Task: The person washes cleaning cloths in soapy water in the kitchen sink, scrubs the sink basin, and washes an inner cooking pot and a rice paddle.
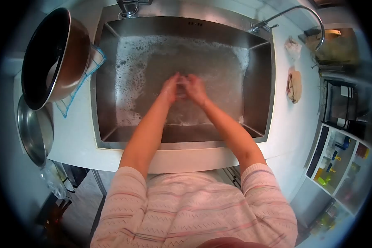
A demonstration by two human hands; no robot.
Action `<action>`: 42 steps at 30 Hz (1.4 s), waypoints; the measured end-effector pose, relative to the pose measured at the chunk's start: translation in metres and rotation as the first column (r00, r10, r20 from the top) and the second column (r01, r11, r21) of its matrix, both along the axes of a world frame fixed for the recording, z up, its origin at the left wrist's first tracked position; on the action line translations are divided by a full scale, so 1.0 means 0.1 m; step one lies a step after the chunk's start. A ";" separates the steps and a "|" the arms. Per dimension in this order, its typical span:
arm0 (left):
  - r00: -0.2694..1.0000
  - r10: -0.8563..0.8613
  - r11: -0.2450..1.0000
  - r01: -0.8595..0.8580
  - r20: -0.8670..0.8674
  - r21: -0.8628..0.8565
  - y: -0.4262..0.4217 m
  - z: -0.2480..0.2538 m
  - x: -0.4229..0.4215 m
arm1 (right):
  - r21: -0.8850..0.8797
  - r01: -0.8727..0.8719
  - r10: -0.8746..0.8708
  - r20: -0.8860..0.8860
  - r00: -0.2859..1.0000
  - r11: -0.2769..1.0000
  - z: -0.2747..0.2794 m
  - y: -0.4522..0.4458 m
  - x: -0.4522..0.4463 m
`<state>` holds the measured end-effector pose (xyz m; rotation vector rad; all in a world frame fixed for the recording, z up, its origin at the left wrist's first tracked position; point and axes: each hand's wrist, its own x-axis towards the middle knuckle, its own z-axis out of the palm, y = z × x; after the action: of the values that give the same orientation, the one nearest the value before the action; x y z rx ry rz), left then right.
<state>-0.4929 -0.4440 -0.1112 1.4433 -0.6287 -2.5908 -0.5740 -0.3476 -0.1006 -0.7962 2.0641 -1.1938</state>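
Both of my hands are close together over the soapy water point(219, 91) in the middle of the stainless steel sink point(258, 91). My left hand point(171, 87) comes in from the lower left, and my right hand point(195, 87) faces it from the right. Motion smears the fingers of both, and a blurred pale patch lies between them. Whether that is foam, water or a held thing I cannot make out. White suds point(128, 78) gather mostly along the sink's left side. Anything under the cloudy water is hidden.
A large dark-lined pot point(76, 58) leans on a blue-edged cloth point(96, 62) left of the sink, with a metal lid or pan point(35, 132) below. A curved faucet point(293, 10) rises at the back right. A crumpled bag point(294, 85) lies on the right counter.
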 end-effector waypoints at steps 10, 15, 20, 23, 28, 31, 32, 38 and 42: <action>0.988 -0.136 0.990 0.138 -0.078 0.027 -0.08 0.71 -0.21 | 0.328 0.281 -0.388 0.330 0.861 0.902 0.63 0.20 -0.84; 0.941 -0.002 0.996 -0.029 -0.340 -0.087 -0.12 0.84 -0.27 | -0.073 0.435 -0.300 0.622 0.723 0.897 1.30 0.55 -1.08; 0.912 -0.046 0.989 -0.016 -0.407 -0.148 -0.17 1.13 -0.39 | -0.122 0.492 -0.331 0.600 0.728 0.862 1.71 0.72 -1.13; 0.886 -0.071 0.980 -0.024 -0.458 -0.198 -0.14 1.23 -0.42 | -0.124 0.523 -0.360 0.592 0.721 0.843 1.97 0.77 -1.08; 0.853 -0.074 0.970 -0.058 -0.516 -0.234 -0.07 1.44 -0.44 | -0.154 0.522 -0.373 0.534 0.759 0.839 2.23 0.90 -1.06; 0.867 -0.094 0.953 -0.063 -0.489 -0.295 -0.06 1.57 -0.43 | -0.128 0.491 -0.358 0.532 0.767 0.862 2.31 0.94 -1.03; 0.875 -0.117 0.940 -0.054 -0.470 -0.336 -0.05 1.59 -0.44 | -0.113 0.473 -0.347 0.537 0.769 0.874 2.32 0.94 -1.01; 0.774 -0.627 0.385 0.216 -0.083 -0.897 0.42 1.66 -0.44 | -0.120 0.392 -0.199 0.707 0.679 0.912 1.77 0.49 -0.50; 0.711 -0.701 0.426 0.360 -0.051 -0.830 0.23 1.74 -0.19 | -0.237 0.414 -0.108 0.747 0.656 0.879 1.59 0.41 -0.52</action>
<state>-0.5116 -0.4209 0.0628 0.4017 -2.1096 -2.2558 -0.6259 -0.3066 0.0584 -0.0950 1.3067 -1.7733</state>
